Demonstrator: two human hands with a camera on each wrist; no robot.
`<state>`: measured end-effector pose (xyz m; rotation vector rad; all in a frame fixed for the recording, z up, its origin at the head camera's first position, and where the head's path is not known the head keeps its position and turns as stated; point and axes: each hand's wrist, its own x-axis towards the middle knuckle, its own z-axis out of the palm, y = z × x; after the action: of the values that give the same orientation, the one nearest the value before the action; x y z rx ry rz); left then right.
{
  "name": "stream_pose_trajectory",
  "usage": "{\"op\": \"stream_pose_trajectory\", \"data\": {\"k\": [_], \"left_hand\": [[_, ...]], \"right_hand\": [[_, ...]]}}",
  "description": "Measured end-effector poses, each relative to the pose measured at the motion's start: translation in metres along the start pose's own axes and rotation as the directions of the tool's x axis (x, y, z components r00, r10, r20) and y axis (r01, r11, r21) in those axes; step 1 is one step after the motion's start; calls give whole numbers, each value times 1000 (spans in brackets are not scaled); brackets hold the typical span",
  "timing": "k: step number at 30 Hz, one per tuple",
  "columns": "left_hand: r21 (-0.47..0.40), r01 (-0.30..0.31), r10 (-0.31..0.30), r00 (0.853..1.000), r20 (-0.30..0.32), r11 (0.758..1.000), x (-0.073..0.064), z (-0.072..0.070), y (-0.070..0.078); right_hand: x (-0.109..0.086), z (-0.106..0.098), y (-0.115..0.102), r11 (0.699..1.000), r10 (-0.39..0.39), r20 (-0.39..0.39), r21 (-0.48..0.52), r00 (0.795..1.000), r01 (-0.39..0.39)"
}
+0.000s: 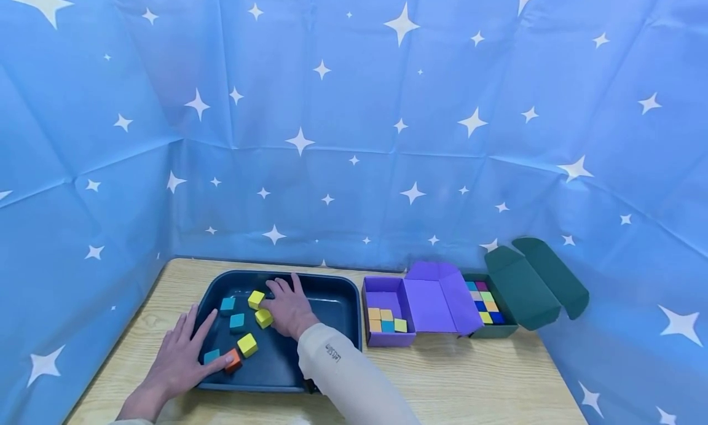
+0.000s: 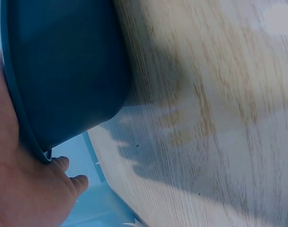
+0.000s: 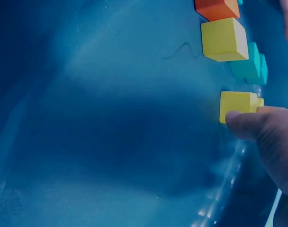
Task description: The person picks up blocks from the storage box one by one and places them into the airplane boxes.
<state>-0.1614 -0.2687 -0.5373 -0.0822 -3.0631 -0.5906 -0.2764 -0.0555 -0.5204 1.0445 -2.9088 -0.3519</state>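
A dark blue tray [image 1: 276, 385] holds loose cubes on its left side. My left hand [image 1: 179, 357] lies over the tray's left rim, fingers spread, with the thumb at an orange cube [image 1: 233, 362] beside a teal cube [image 1: 211, 357]. My right hand [image 1: 289, 308] reaches into the tray with its fingers extended. Its thumb touches a yellow cube [image 3: 236, 105] in the right wrist view; another yellow cube [image 1: 256, 300] is close by, partly hidden in that view. A third yellow cube [image 1: 247, 345] and two teal cubes [image 1: 236, 322] sit between the hands.
Right of the tray stands an open purple box [image 1: 381, 284] with several orange, teal and yellow cubes. Beside it an open green box [image 1: 495, 331] contains mixed-colour cubes. Their lids fold out to the right. A blue starry cloth [image 1: 354, 216] surrounds the wooden table [image 1: 442, 388].
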Motion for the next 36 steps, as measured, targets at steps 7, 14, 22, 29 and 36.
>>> {"op": "stream_pose_trajectory", "data": {"k": [7, 14, 22, 29, 36], "left_hand": [[1, -5, 5, 1000, 0, 1000, 1, 1, 3], [5, -9, 9, 1000, 2, 1000, 3, 3, 4], [8, -4, 3, 1000, 11, 1000, 3, 2, 3], [14, 0, 0, 1000, 12, 1000, 1, 0, 4], [10, -9, 9, 1000, 1, 1000, 0, 1, -1]], "right_hand": [[-2, -1, 1, 1000, 22, 2, 22, 1000, -22], [-1, -6, 4, 998, 36, 3, 41, 999, -36], [-4, -21, 16, 998, 42, -25, 55, 999, -40], [-19, -28, 30, 995, 33, -49, 100, 998, -28], [-36, -30, 61, 990, 54, -45, 130, 997, -48]]}}
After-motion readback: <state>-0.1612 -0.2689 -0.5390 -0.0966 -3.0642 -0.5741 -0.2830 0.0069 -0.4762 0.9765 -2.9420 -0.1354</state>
